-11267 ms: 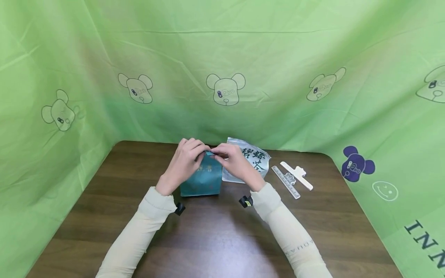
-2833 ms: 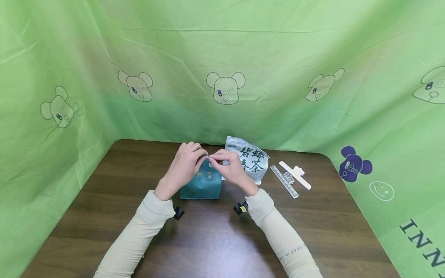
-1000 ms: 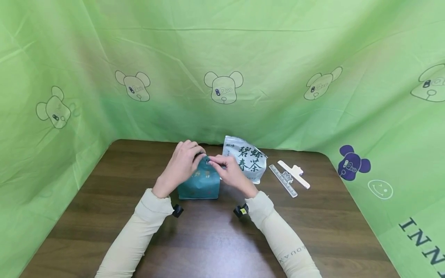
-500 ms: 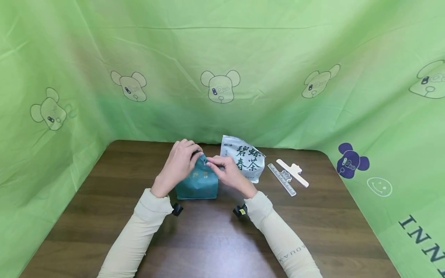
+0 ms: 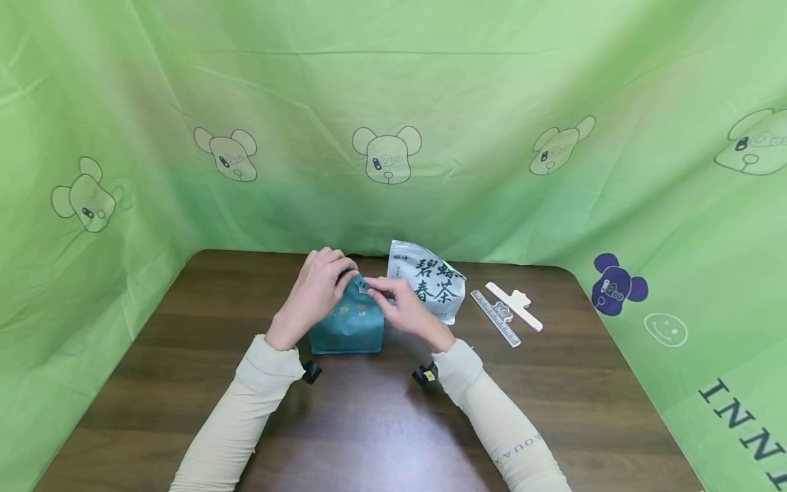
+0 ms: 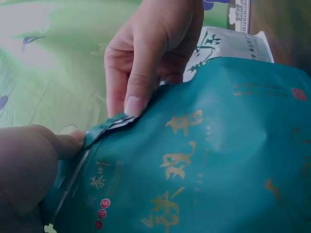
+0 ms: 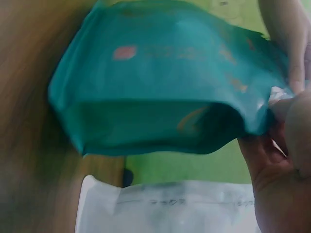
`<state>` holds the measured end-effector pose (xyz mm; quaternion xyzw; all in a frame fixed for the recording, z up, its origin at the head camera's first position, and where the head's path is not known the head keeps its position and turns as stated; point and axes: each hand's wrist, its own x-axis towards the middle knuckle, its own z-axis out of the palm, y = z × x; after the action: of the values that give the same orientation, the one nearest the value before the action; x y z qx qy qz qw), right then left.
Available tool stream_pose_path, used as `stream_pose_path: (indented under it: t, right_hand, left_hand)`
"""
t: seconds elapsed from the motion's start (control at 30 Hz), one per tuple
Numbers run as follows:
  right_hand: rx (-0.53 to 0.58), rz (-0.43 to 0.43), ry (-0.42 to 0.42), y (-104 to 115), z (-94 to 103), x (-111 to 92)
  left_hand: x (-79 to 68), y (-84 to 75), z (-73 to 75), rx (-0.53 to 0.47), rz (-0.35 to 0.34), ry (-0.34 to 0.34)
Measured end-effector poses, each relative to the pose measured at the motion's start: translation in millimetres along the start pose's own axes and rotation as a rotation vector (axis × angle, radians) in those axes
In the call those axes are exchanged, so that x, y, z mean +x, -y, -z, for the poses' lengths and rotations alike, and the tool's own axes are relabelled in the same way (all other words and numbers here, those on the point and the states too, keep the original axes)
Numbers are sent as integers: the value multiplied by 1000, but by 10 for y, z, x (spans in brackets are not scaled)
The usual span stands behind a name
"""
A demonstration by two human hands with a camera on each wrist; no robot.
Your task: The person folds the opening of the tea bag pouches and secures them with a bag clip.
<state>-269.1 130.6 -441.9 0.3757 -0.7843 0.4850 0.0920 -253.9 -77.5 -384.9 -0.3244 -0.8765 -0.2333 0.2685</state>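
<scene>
A teal tea bag (image 5: 347,335) with gold lettering stands upright on the table. My left hand (image 5: 315,290) grips its top edge at the left, with the thumb on the near face. With thumb and fingers, my right hand (image 5: 406,309) pinches the top right corner. In the left wrist view the bag's top edge (image 6: 114,127) is creased and turned over between the two hands, beside a pale seam line. From the right wrist, the bag's gusseted side (image 7: 146,128) is visible, and its corner bunches up in my right fingers.
A white tea bag (image 5: 439,290) with black characters stands just behind and right of my right hand. Two long sealing clips, one clear (image 5: 495,318) and one white (image 5: 514,306), lie further right on the wooden table (image 5: 381,437). Green cloth (image 5: 393,212) hangs behind.
Since the oldest frame, my right hand has come slightly down and nearer along the bag's top edge, uncovering more of the white bag. In the last second both hands keep hold with small finger movements.
</scene>
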Motion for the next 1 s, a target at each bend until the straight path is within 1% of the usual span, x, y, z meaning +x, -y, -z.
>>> stream_pose_path:
  t: [0.07, 0.2, 0.3, 0.4, 0.47, 0.63, 0.77, 0.9, 1.0]
  right_hand:
    - [-22, -28, -19, 17, -2, -15]
    - [-44, -60, -46, 181, 32, -46]
    - [-40, -63, -17, 328, 71, -54]
    - [-32, -58, 7, 363, 84, -61]
    - [-24, -48, 12, 299, 68, -66]
    - [-41, -24, -6, 35, 11, -81]
    - [-25, -5, -32, -54, 8, -105]
    - [-19, -29, -73, -130, 6, -164]
    - [-43, -42, -86, -116, 12, -201]
  left_hand:
    - [-10, 12, -19, 10, -24, -19]
    - [-28, 21, -45, 40, -52, -56]
    - [-35, 18, -55, 59, -51, -68]
    - [-37, 16, -62, 68, -45, -70]
    - [-36, 17, -65, 71, -43, -72]
    - [-41, 25, -74, 66, -42, -69]
    - [-46, 22, -67, 41, -41, -70]
    - [-43, 17, -60, 31, -45, -76]
    - [-38, 18, -59, 39, -45, -80]
